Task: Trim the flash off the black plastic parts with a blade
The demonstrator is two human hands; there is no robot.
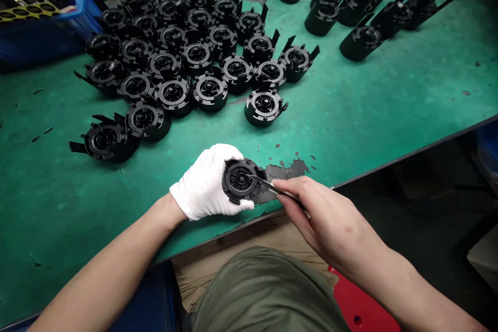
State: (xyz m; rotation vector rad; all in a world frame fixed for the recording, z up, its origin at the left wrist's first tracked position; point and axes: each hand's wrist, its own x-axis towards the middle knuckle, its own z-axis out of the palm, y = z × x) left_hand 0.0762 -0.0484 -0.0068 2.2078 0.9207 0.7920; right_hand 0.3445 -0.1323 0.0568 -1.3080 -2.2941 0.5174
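Observation:
My left hand (212, 184), in a white glove, is wrapped round a round black plastic housing (240, 179) near the table's front edge. The housing's ribbed face points up toward me. My bare right hand (319, 207) pinches a pair of thin metal tweezers (268, 184). Their tips reach the middle of the housing's face; whether they hold some small part there is too fine to make out. Just beyond my hands stands a single similar black housing (264, 106), apart from the others.
Many black housings (171, 92) crowd the green table (350, 109) at the back left. Another group of taller-looking black housings (322, 14) stands at the back right. A blue bin (80, 2) with a yellow strip of black round stickers (31, 10) sits far left.

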